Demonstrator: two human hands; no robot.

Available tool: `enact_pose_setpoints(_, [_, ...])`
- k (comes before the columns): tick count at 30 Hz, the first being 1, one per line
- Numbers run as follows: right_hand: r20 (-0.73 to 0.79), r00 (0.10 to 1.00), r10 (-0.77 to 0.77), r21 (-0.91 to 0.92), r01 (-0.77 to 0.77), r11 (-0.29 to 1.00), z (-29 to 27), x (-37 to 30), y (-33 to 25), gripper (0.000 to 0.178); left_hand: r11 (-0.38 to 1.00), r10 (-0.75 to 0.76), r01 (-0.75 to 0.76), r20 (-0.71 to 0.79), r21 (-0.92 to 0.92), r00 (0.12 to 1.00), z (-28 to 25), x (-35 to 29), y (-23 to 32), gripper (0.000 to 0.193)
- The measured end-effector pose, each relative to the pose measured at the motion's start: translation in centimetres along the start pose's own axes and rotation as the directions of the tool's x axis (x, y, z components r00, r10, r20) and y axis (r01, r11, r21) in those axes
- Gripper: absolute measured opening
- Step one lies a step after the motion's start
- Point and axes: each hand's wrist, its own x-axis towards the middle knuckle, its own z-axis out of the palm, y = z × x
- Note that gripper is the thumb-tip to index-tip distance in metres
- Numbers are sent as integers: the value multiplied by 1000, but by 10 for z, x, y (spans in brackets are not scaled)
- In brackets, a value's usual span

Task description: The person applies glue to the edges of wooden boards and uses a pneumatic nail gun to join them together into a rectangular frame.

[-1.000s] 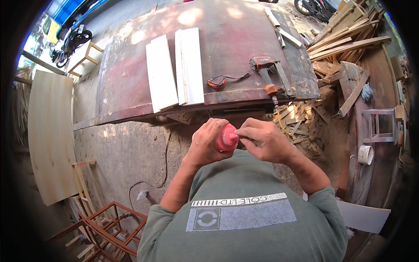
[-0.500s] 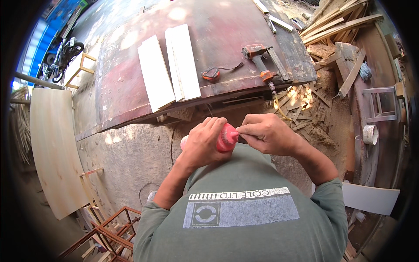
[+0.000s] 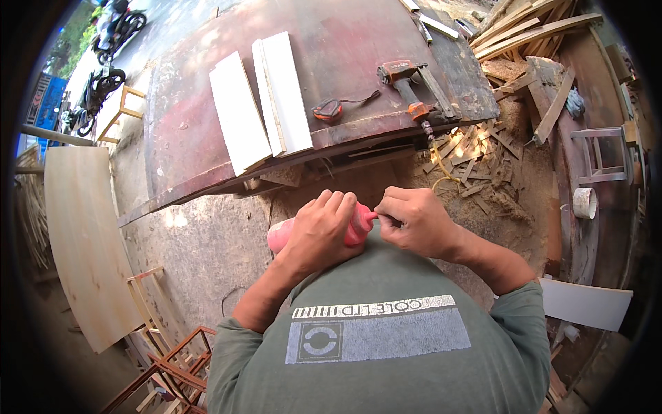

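A pinkish-red squeeze bottle (image 3: 281, 236) lies on its side in front of my body, its narrow nozzle (image 3: 370, 217) pointing right. My left hand (image 3: 323, 231) is wrapped round the bottle's middle, palm side hidden. Thumb and fingers of my right hand (image 3: 419, 222) are pinched together right at the nozzle's tip. Whether they grip the tip itself or something small there is hidden by the fingers. Beyond my hands, white boards (image 3: 284, 93) lie on the dark red worktable (image 3: 186, 131). A tape measure (image 3: 327, 110) and an orange-and-black nail gun (image 3: 407, 90) rest to their right.
A yellow hose (image 3: 441, 181) hangs from the nail gun over the table's near edge. Wood offcuts and sawdust (image 3: 500, 183) cover the ground at right. On the left are a plywood sheet (image 3: 86, 241) and brown frames (image 3: 183, 366). Motorcycles (image 3: 103, 86) stand at the far left.
The view has shifted a little, with more of the motorcycles showing. More of the bottle's rear end shows left of my left hand. My right hand remains pinched at the nozzle tip.
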Motion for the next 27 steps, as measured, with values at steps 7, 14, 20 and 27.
enact_pose_setpoints(7, [-270,962,-42,-89,18,996,19,-13,0,19,999,-22,21,-11,-28,1000,2,-3,5,60])
enact_pose_setpoints(14, [-479,867,138,33,-139,990,-17,-29,7,19,994,-45,29,-154,-107,987,9,-14,-2,66])
enact_pose_setpoints(20, [-398,822,407,201,-355,913,-24,-61,18,13,986,-29,-15,-262,-164,965,18,-15,-8,71])
enact_pose_setpoints(27, [-312,796,519,104,-515,851,-3,-91,44,25,976,-44,-13,-256,-215,966,25,-4,-10,74])
